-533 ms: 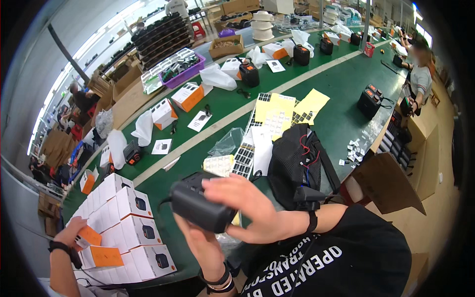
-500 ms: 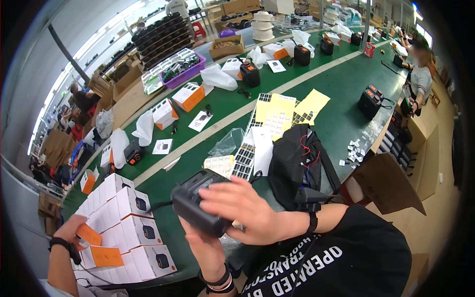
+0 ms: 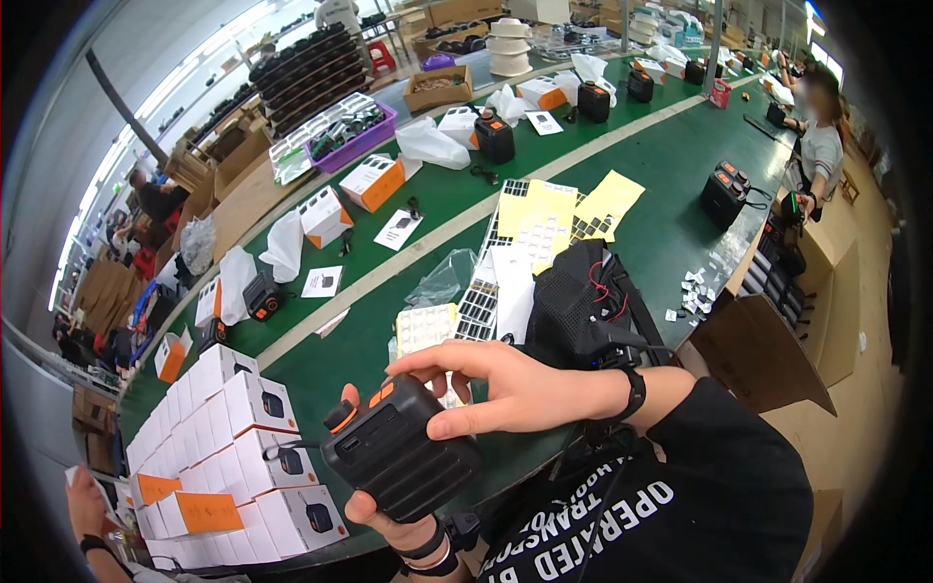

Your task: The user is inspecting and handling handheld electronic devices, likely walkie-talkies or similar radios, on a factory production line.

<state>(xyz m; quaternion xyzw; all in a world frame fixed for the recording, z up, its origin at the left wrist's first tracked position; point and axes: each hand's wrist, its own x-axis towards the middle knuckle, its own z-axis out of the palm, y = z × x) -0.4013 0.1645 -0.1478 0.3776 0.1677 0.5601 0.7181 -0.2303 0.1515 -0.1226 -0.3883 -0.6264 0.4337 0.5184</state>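
A black box-shaped device [image 3: 403, 457] with a ribbed side, orange buttons, an orange-ringed knob and a thin strap is tilted between my hands. My left hand [image 3: 394, 525] supports it from below; the thumb shows at its lower edge and a fingertip beyond the knob, the other fingers being hidden. From the right, my right hand [image 3: 515, 389] grips its upper corner, thumb on the ribbed side and index finger along the top edge by the orange buttons. To the left stand stacked white boxes [image 3: 277, 457] printed with a picture of a similar device.
Another person's hand [image 3: 87, 505] is beyond the boxes at left. Sticker sheets [image 3: 535, 228] and a black mesh bag [image 3: 573, 301] lie on the green table [image 3: 379, 311]. White scraps [image 3: 695, 296] and an open carton [image 3: 758, 350] are at right. Devices and orange-white boxes [image 3: 372, 183] line the far side.
The device has turned so its orange buttons and ribbed side show. My right hand has shifted from lying across it to its upper corner. The other person's hand has moved further left.
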